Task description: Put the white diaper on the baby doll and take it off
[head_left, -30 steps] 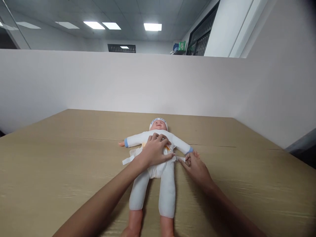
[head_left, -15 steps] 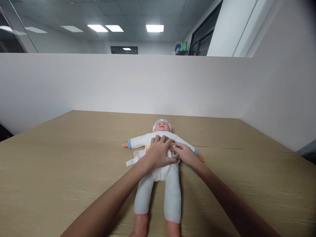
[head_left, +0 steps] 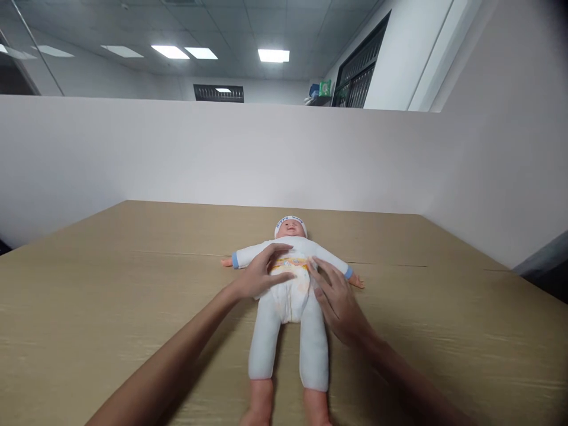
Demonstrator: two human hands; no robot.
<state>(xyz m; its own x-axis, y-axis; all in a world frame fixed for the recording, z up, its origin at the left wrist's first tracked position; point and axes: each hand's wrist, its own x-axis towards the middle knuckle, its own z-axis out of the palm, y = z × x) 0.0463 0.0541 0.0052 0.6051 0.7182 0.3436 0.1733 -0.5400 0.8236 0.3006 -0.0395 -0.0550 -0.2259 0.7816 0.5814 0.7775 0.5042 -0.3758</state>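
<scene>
A baby doll (head_left: pixel 288 331) in a white suit and white cap lies on its back on the wooden table (head_left: pixel 110 296), head away from me. A white diaper (head_left: pixel 293 290) with a yellow printed band is wrapped round its waist. My left hand (head_left: pixel 261 273) rests with fingers stretched out on the diaper's left side. My right hand (head_left: pixel 335 299) lies flat with fingers apart against the diaper's right side and the doll's hip. Neither hand holds anything.
Low white partition walls (head_left: pixel 222 154) close off the table at the back and right. The table's right edge drops off at the far right. Ceiling lights and a dark window show beyond the partition.
My right hand brought the right diaper tab across and pressed it on the front. My left hand slid to the left side; the loose left tab no longer shows. Both hands now lie flat.
</scene>
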